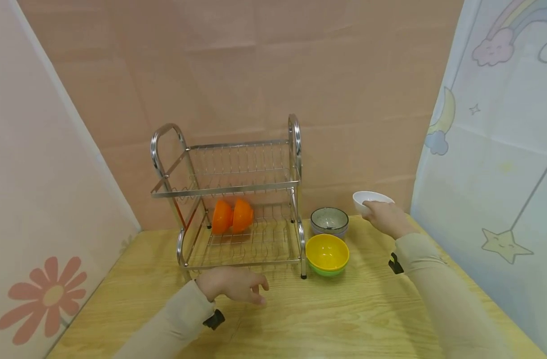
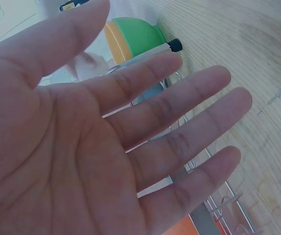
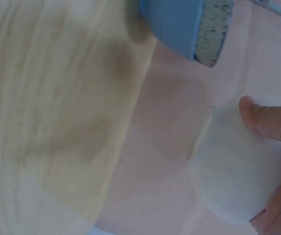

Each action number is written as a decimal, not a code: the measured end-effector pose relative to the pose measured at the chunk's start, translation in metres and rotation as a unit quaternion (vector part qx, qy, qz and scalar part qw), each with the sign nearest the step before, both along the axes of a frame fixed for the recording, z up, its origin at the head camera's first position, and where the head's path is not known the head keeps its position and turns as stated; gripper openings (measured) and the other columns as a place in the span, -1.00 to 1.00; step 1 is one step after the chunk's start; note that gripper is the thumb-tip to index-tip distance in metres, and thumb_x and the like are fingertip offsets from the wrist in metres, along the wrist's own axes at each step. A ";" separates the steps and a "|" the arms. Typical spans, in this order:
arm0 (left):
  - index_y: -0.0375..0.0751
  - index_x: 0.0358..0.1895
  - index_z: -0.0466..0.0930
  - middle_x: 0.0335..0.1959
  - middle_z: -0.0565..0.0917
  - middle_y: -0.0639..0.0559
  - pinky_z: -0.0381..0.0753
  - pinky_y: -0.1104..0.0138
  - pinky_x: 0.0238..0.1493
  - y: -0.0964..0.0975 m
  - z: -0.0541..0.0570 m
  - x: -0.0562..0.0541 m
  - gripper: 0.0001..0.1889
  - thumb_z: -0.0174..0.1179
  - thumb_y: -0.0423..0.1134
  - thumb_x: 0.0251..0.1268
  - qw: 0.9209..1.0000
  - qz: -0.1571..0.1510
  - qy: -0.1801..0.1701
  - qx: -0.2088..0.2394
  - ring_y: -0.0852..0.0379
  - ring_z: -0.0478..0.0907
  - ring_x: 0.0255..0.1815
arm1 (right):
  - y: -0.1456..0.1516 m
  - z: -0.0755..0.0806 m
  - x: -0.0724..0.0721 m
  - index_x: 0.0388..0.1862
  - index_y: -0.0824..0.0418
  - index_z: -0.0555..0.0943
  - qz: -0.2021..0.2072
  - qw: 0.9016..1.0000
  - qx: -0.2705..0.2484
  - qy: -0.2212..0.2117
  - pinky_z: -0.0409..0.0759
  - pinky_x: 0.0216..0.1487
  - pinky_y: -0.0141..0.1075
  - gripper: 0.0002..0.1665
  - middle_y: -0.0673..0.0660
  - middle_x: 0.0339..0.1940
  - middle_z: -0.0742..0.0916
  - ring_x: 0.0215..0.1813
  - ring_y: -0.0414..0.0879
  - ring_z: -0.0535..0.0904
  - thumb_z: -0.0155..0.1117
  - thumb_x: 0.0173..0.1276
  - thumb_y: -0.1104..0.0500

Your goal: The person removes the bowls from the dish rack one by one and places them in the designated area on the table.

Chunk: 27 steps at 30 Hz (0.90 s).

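My right hand (image 1: 386, 219) grips a white bowl (image 1: 369, 199) by its side, holding it above the table at the back right. In the right wrist view the same bowl (image 3: 238, 161) shows its outside, with the thumb on it. My left hand (image 1: 234, 284) hovers in front of the dish rack (image 1: 224, 190), holding nothing; in the left wrist view its fingers (image 2: 179, 142) are spread and straight. Two orange bowls (image 1: 221, 217) stand on edge in the rack's lower tier. Right of the rack sit a yellow bowl (image 1: 327, 253) stacked in a green one, and a speckled grey bowl (image 1: 329, 220) stacked in a bluish one.
The rack's upper tier (image 1: 242, 172) holds nothing visible. The wooden table (image 1: 318, 319) runs to a pinkish-brown backdrop (image 1: 345, 99) behind. Patterned panels stand at left and right, the right one (image 1: 493, 174) close to my right arm.
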<state>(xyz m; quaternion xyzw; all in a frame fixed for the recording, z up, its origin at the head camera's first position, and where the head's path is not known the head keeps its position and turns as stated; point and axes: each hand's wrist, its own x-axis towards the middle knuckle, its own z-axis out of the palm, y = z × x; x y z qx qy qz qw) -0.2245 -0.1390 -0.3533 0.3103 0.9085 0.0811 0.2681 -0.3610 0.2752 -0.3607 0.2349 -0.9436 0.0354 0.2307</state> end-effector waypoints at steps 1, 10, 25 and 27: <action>0.00 0.19 0.50 -0.11 0.66 0.18 0.58 0.24 0.00 0.000 0.001 0.000 -0.60 0.13 0.06 0.39 1.000 0.002 -0.001 -0.001 0.25 0.59 -0.11 | 0.001 -0.002 -0.002 0.04 0.37 0.61 -0.004 1.000 0.002 -0.007 0.56 -0.08 0.21 -0.58 0.34 -0.13 0.74 -0.16 0.29 0.67 0.37 0.22 0.21; 0.02 0.21 0.48 -0.10 0.63 0.18 0.58 0.20 0.00 0.002 0.004 0.000 -0.59 0.12 0.06 0.39 1.000 0.012 -0.017 0.003 0.22 0.58 -0.08 | 0.000 -0.023 -0.009 0.08 0.33 0.60 -0.040 0.996 0.019 -0.072 0.58 -0.07 0.14 -0.52 0.32 -0.07 0.73 -0.09 0.26 0.66 0.40 0.20 0.16; -0.01 0.20 0.50 -0.09 0.65 0.18 0.58 0.23 0.01 0.001 0.001 0.002 -0.60 0.11 0.04 0.40 1.000 0.001 -0.006 0.010 0.26 0.58 -0.11 | -0.002 -0.055 -0.024 -0.01 0.25 0.66 -0.057 0.994 0.047 -0.084 0.57 -0.01 0.13 -0.64 0.26 -0.15 0.77 -0.11 0.21 0.68 0.34 0.18 0.21; 0.00 0.20 0.49 -0.09 0.64 0.18 0.58 0.23 0.00 0.001 0.001 0.001 -0.60 0.11 0.04 0.40 1.000 -0.002 -0.008 0.013 0.26 0.58 -0.11 | -0.003 -0.056 -0.024 0.01 0.24 0.66 -0.060 0.992 0.051 -0.096 0.56 0.01 0.15 -0.64 0.25 -0.13 0.76 -0.08 0.21 0.67 0.30 0.21 0.21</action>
